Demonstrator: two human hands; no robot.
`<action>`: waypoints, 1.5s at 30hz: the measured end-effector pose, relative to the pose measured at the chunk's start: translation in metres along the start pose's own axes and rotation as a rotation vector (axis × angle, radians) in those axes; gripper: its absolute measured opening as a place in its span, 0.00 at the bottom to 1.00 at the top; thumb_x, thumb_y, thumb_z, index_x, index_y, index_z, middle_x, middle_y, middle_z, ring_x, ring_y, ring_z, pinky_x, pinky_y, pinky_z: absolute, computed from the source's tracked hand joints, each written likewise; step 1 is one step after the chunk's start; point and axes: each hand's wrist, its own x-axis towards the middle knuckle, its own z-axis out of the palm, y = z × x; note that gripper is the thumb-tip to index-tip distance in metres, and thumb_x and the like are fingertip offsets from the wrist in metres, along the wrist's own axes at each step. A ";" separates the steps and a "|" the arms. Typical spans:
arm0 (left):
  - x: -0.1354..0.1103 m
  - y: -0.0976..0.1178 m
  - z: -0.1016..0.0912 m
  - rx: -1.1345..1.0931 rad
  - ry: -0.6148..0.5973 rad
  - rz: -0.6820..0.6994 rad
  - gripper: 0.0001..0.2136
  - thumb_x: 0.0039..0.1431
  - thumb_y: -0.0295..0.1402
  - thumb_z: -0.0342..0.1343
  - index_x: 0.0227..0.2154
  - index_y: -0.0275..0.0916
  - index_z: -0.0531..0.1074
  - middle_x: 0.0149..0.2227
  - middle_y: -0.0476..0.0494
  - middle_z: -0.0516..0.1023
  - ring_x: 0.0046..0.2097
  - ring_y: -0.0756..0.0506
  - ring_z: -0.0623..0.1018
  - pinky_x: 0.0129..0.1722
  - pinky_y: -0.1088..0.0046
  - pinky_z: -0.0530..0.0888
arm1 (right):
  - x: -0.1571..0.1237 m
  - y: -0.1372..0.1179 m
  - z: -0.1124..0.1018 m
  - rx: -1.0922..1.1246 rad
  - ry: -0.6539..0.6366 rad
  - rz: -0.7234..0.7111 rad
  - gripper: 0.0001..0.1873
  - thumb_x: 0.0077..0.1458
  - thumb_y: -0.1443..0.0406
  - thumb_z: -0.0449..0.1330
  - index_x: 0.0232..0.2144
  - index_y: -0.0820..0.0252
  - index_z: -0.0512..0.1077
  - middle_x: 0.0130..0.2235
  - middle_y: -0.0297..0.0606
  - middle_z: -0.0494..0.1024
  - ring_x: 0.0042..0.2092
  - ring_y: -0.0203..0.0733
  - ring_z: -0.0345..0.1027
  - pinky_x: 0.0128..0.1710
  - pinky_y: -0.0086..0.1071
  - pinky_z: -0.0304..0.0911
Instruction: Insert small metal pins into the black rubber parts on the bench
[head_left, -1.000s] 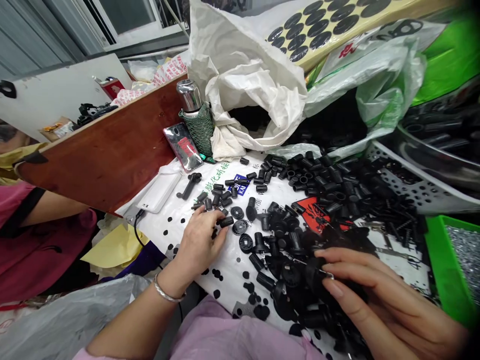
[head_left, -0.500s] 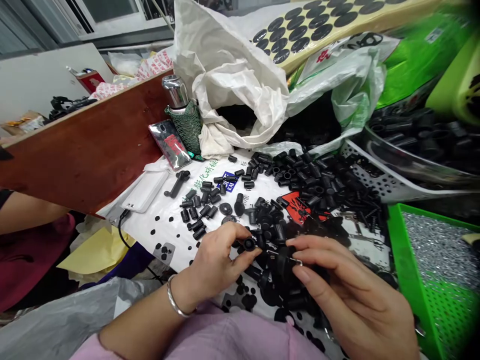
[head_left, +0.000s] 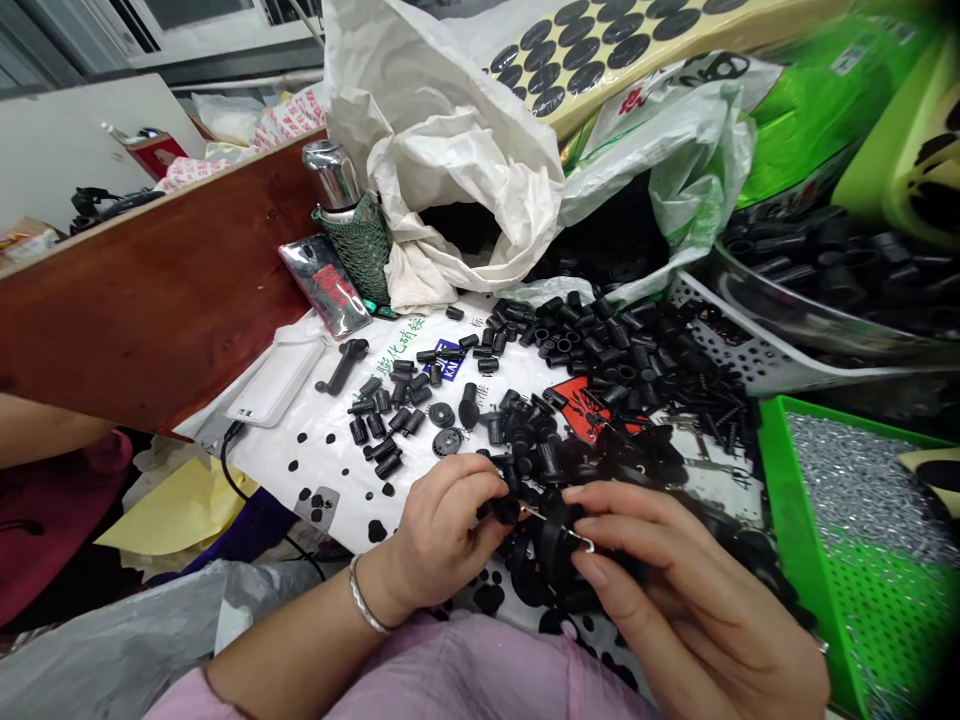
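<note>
Your left hand [head_left: 439,535] pinches a small black plastic cap [head_left: 504,510] between its fingertips, just left of the black plastic fitting [head_left: 553,545] held in your right hand [head_left: 675,590]. A thin bent metal wire [head_left: 579,539] sticks out rightward between them.

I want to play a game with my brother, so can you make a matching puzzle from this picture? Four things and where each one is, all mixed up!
Things:
1. bracelet
2. metal flask
3. tiny silver bits
4. black round stickers

Places:
A. in a green net
B. on a yellow sheet
C. on the left wrist
D. in a green tray

Right pairs: 1-C, 2-A, 3-D, 4-B.
</note>
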 end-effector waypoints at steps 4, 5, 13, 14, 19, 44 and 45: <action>0.000 0.000 0.002 0.006 -0.004 -0.004 0.10 0.51 0.24 0.54 0.37 0.38 0.64 0.34 0.42 0.72 0.37 0.46 0.74 0.35 0.71 0.75 | 0.006 -0.003 -0.003 -0.157 -0.027 -0.106 0.05 0.54 0.68 0.55 0.35 0.60 0.69 0.40 0.43 0.74 0.38 0.39 0.72 0.36 0.29 0.71; 0.001 0.001 0.002 0.009 -0.003 0.000 0.10 0.52 0.24 0.53 0.37 0.38 0.64 0.34 0.42 0.72 0.37 0.46 0.74 0.35 0.71 0.75 | 0.008 -0.003 -0.003 -0.193 -0.027 -0.143 0.05 0.54 0.67 0.55 0.34 0.60 0.70 0.39 0.43 0.75 0.38 0.40 0.73 0.35 0.30 0.72; 0.006 0.008 -0.002 -0.027 -0.031 0.018 0.11 0.51 0.21 0.48 0.37 0.37 0.64 0.33 0.41 0.72 0.35 0.47 0.74 0.33 0.73 0.75 | 0.009 0.006 0.004 -0.284 -0.030 -0.346 0.09 0.50 0.71 0.56 0.35 0.59 0.71 0.38 0.41 0.78 0.37 0.39 0.73 0.36 0.32 0.70; 0.006 0.009 -0.002 -0.042 -0.044 0.022 0.11 0.50 0.20 0.48 0.38 0.37 0.64 0.33 0.41 0.72 0.35 0.47 0.74 0.33 0.73 0.75 | 0.010 0.006 0.006 -0.264 -0.028 -0.344 0.09 0.50 0.72 0.56 0.35 0.58 0.71 0.37 0.41 0.78 0.36 0.39 0.73 0.35 0.31 0.70; 0.007 0.009 -0.001 -0.114 -0.082 0.001 0.12 0.50 0.20 0.49 0.39 0.37 0.64 0.35 0.41 0.71 0.36 0.47 0.73 0.34 0.72 0.75 | 0.012 0.008 0.007 -0.143 -0.074 -0.208 0.07 0.52 0.71 0.56 0.35 0.60 0.71 0.39 0.42 0.76 0.40 0.40 0.72 0.36 0.30 0.71; 0.016 0.008 -0.004 -0.812 -0.432 -0.502 0.11 0.58 0.32 0.51 0.41 0.35 0.73 0.27 0.47 0.72 0.25 0.53 0.72 0.26 0.81 0.71 | 0.005 0.024 -0.009 -0.057 -0.131 -0.080 0.14 0.54 0.72 0.56 0.45 0.62 0.65 0.44 0.42 0.71 0.46 0.38 0.66 0.45 0.28 0.65; 0.016 0.008 -0.004 -0.833 -0.427 -0.520 0.11 0.58 0.33 0.51 0.41 0.36 0.73 0.27 0.47 0.72 0.25 0.53 0.71 0.25 0.81 0.71 | 0.007 0.024 -0.012 -0.096 -0.164 -0.092 0.18 0.55 0.70 0.56 0.49 0.63 0.62 0.45 0.43 0.70 0.46 0.38 0.65 0.46 0.29 0.64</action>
